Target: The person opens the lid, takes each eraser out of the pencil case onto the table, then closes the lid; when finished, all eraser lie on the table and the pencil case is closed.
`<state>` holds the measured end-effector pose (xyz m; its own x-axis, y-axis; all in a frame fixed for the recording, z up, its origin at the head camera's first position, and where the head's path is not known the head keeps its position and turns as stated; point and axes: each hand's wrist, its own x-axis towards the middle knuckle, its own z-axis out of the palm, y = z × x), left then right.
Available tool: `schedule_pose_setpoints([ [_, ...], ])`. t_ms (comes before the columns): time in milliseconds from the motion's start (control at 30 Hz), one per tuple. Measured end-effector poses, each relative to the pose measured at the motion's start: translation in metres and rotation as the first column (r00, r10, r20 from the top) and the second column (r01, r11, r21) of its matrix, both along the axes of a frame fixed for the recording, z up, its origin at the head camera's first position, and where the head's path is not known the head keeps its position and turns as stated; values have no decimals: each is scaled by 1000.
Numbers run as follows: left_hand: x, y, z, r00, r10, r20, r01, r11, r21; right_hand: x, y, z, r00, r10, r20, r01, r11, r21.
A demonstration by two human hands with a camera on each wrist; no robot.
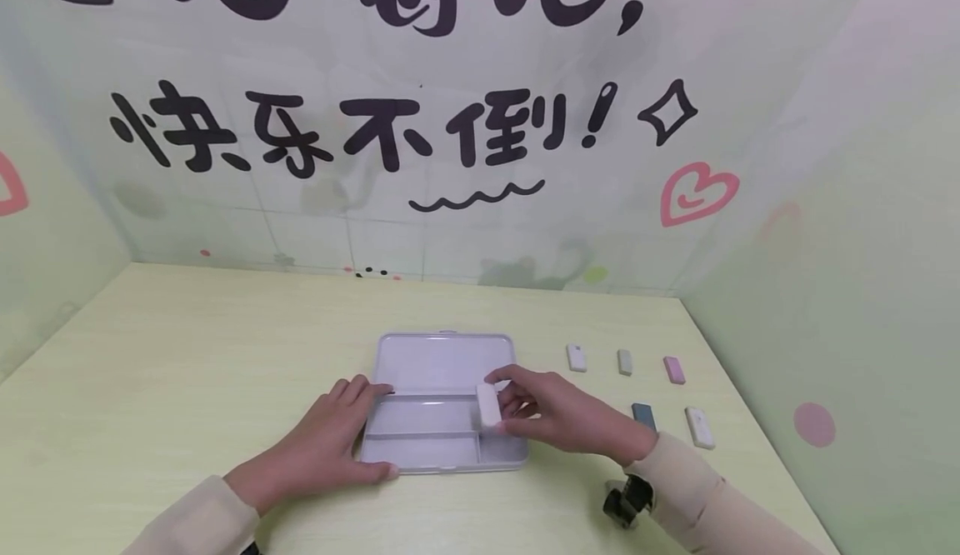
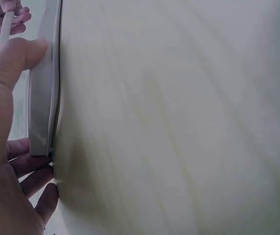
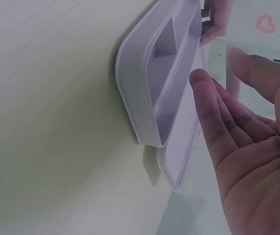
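Observation:
A pale lilac plastic box (image 1: 442, 453) with compartments lies on the table, its lid (image 1: 444, 362) laid back flat on the far side. My left hand (image 1: 326, 442) holds the box at its left end, thumb on the front wall and fingers around the left side. Between thumb and fingertips, my right hand (image 1: 555, 412) pinches a small white rectangular block (image 1: 489, 406) on edge. The block is raised over the right part of the box. In the right wrist view, the block (image 3: 232, 81) shows beyond the fingers, and the box's dividers (image 3: 165, 41) are visible.
Right of the box lie a white block (image 1: 576, 357), a grey block (image 1: 625, 362), a pink block (image 1: 674, 370), a dark blue block (image 1: 642, 416) and another white block (image 1: 700, 427). Printed walls stand behind and at both sides of the table (image 1: 187, 355).

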<state>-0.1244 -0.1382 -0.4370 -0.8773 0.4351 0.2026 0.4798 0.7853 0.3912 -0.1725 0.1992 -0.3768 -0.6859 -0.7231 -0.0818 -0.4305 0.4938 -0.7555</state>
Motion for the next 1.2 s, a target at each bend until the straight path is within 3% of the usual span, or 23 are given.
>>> schedule_pose_setpoints([
  [300,0,-2,-1,1000,2,11,-2,1000,3,5,19,1,999,-26,-35,26,1000,2],
  [633,0,-3,-4,1000,3,-11,-3,1000,-12,24,74,3,988,-104,-113,100,994,-41],
  [900,-1,-1,-4,1000,-1,10,1,1000,1,39,131,-2,970,-154,-188,152,988,-24],
  [1133,-1,0,-5,1000,-1,1,1,1000,-10,62,187,-18,928,-225,-295,236,972,1],
  [1200,-1,0,-5,1000,2,1,-2,1000,-8,66,199,-23,924,-247,-292,257,967,-7],
])
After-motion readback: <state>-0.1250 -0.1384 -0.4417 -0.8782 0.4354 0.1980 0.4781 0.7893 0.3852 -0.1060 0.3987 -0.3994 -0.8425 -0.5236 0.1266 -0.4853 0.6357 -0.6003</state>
